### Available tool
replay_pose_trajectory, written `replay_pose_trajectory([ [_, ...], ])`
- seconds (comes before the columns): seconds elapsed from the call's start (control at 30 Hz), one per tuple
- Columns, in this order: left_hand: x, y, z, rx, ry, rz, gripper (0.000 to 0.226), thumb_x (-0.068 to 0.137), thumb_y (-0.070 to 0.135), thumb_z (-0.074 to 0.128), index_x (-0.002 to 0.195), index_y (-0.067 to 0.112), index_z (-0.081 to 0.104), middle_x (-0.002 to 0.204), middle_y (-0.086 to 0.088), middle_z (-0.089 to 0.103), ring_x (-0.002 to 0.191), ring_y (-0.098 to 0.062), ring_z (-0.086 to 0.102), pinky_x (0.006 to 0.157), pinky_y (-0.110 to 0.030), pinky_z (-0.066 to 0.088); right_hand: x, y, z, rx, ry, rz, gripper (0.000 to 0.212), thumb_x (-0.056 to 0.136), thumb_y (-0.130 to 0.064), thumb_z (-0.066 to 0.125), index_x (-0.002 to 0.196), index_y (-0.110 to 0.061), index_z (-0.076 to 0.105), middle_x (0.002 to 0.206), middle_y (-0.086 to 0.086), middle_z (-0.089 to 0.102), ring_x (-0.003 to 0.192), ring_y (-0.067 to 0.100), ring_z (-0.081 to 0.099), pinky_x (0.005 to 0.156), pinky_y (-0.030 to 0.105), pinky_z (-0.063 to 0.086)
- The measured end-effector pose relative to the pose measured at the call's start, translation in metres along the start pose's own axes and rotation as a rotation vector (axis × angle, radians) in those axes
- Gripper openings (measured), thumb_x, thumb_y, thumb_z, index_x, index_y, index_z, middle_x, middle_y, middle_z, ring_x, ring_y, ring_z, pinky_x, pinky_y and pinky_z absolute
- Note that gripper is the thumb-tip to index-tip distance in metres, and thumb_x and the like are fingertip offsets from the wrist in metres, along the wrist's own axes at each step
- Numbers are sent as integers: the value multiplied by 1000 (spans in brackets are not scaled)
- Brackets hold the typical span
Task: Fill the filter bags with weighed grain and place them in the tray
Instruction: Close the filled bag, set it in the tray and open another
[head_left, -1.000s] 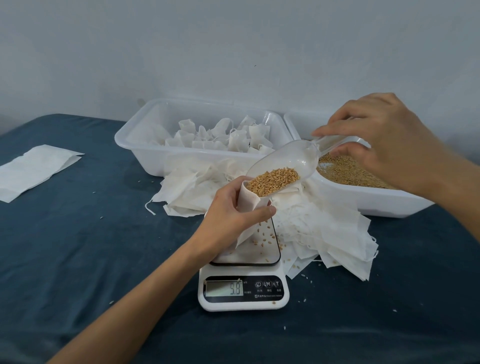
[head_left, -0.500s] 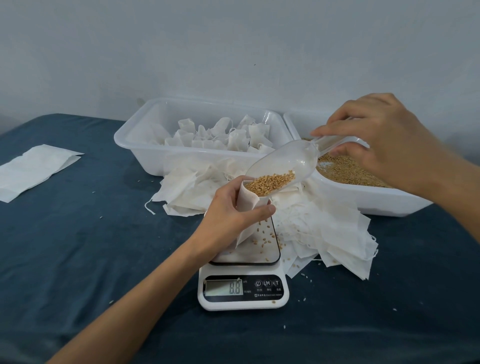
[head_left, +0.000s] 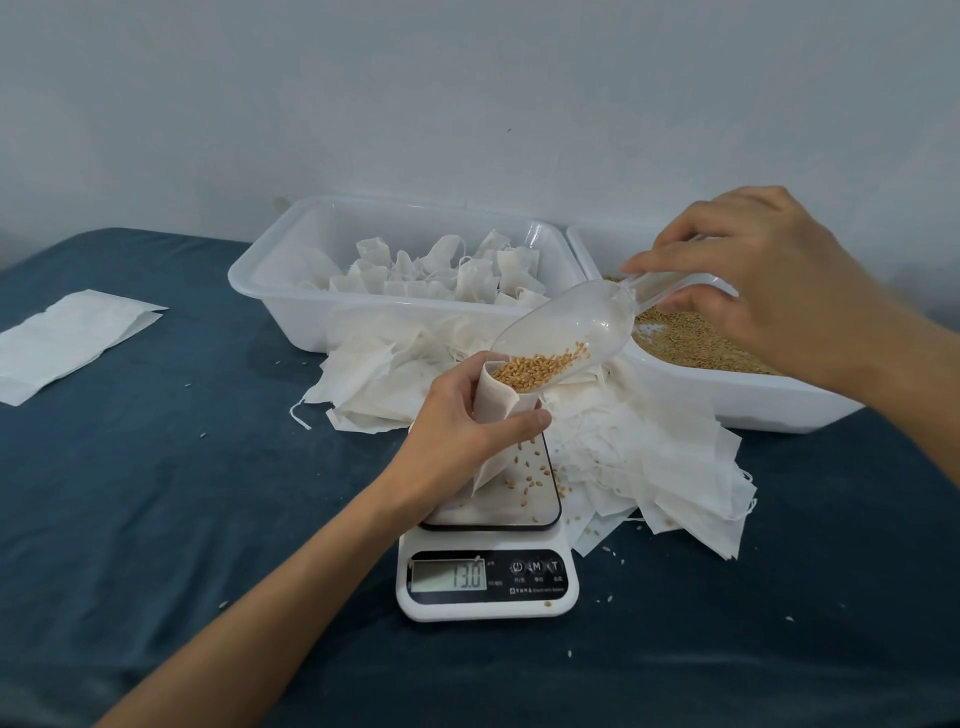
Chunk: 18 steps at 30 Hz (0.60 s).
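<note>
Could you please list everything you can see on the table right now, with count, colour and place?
filter bag being filled: one, white, held upright over the scale platform.
scoop: one, clear plastic, tilted into the bag's mouth, tan grain at its lip.
scale: one, white with black panel, front centre; display reads 13.0; loose grains on its platform.
tray of filled bags: one, white, back centre.
grain tray: one, white, back right, holding tan grain.
empty filter bags: a loose pile, too many to count, white, between trays and scale.
folded sheets: white, far left; count unclear.
tablecloth: one, dark blue.
left hand: grips the bag.
right hand: fingers pinch the scoop's handle.
</note>
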<state>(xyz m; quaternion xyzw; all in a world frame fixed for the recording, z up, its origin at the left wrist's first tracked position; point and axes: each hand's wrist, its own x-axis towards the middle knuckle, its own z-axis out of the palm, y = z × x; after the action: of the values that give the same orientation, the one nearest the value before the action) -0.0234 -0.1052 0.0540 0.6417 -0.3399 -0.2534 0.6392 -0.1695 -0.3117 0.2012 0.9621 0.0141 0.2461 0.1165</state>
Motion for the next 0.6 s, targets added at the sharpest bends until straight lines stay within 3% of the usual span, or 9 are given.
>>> replay_pose_trajectory([
  [0.33,0,0,-1,4,-7,32,64,67,44,87,124,33,60,119,4,76,111,-20,71,104,-48,55,0,-1,-1,-19,6,-10,41,81,1,80,117,-17,76,103,3,69,97,30,62,104,43,34],
  [0.6,1,-1,-1,-7,-7,26,66,72,34,88,131,22,60,120,-2,75,113,-26,71,105,-54,53,0,-1,-2,-23,19,-19,40,81,-1,80,117,-17,76,102,4,69,97,31,62,104,45,35],
])
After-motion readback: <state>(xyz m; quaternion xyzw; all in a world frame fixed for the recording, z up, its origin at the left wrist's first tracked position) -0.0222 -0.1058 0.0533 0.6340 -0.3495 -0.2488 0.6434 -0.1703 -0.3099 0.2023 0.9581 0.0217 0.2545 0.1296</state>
